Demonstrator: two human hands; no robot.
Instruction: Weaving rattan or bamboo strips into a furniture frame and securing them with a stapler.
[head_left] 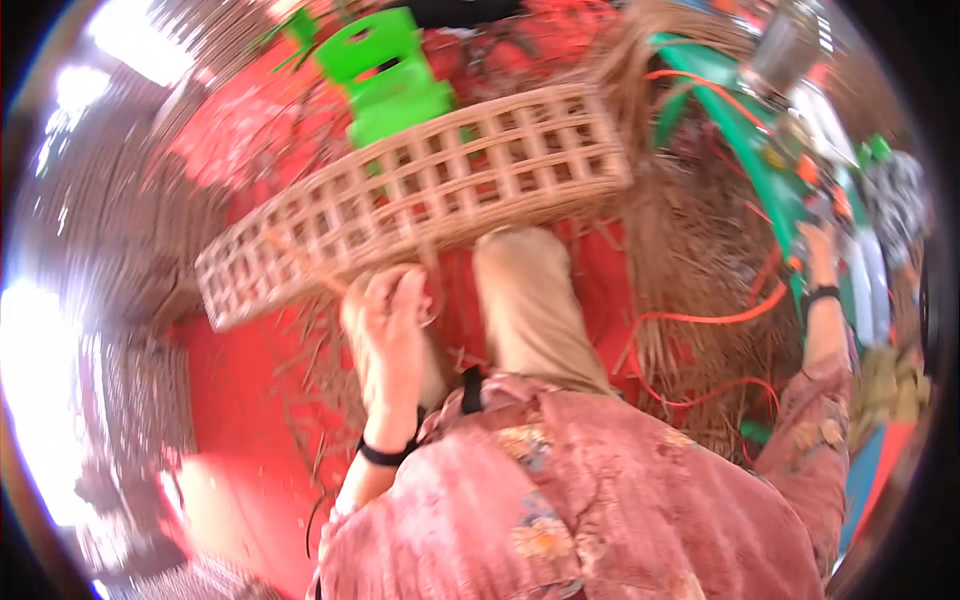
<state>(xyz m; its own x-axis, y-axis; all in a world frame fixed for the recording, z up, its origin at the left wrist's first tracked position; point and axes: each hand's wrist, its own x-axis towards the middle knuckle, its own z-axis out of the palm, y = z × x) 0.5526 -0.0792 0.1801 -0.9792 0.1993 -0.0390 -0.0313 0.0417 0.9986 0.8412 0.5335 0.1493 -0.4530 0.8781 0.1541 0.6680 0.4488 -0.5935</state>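
Note:
A long woven lattice panel of light brown wicker [430, 185] lies slanted across in front of my knees. Over my left thigh is my left hand [390, 315], its fingers curled inward and slightly blurred. A thin loose strand [305, 260] runs from the panel toward my left knee, near those fingers; what they hold, if anything, I cannot make out. Far to the right, my right hand [820, 250] reaches onto a green table [735, 130] and closes at a grey and orange tool [825, 205]. The tool is small and partly hidden, so its exact kind is unclear.
A green plastic chair [385, 75] stands beyond the panel. An orange hose [700, 318] loops over the floor on the right, among scattered brown strands [690, 240]. A clear jar [785, 50] stands on the table. Red sheeting [245, 400] covers the floor, with stacked brown material [120, 240] left.

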